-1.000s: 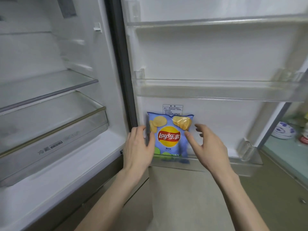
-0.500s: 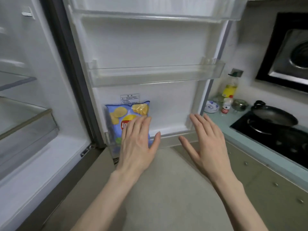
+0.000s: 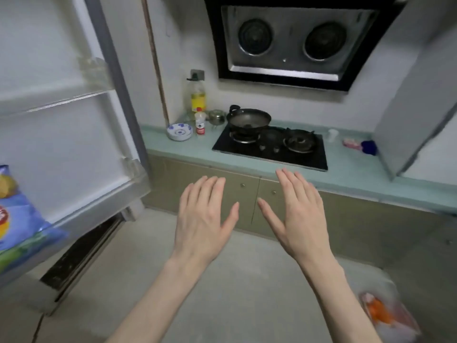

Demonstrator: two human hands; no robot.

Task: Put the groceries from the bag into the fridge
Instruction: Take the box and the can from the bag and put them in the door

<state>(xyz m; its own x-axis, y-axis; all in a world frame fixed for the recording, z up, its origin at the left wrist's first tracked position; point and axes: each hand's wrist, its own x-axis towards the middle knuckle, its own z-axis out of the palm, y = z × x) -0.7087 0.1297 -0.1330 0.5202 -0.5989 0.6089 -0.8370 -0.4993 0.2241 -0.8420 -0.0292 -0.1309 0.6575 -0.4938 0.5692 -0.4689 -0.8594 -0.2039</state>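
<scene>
Head view: both hands are held out in front of the body, palms down, over the grey floor [image 3: 235, 280], holding nothing. The left hand [image 3: 202, 219] has its fingers extended and lying close together, thumb angled out to the right; the right hand [image 3: 294, 216] is likewise flat, fingers extended and slightly fanned, thumb angled toward the left hand. The two thumbs are near each other but apart. Neither hand touches any object. The fridge door [image 3: 61, 144] stands open at the left edge of the frame, with a clear shelf rail across its upper part. The chip bag [image 3: 17, 219], blue with yellow chips printed on it, sits in the lowest door bin at the far left, partly cut off by the frame edge and well apart from both hands. At the lower right, on the floor, lies a blurred translucent bag [image 3: 388, 315] with orange contents; what it holds cannot be made out. Beyond the hands runs a pale green counter [image 3: 178, 152] over beige cabinet doors [image 3: 222, 194]. On the counter: a black gas hob [image 3: 272, 149] with a dark wok [image 3: 248, 118] on its left burner, a blue-and-white dish [image 3: 179, 131], a small red-labelled jar [image 3: 200, 123] and an oil bottle [image 3: 197, 96] near the wall. A black range hood [image 3: 296, 43] hangs above the hob.
</scene>
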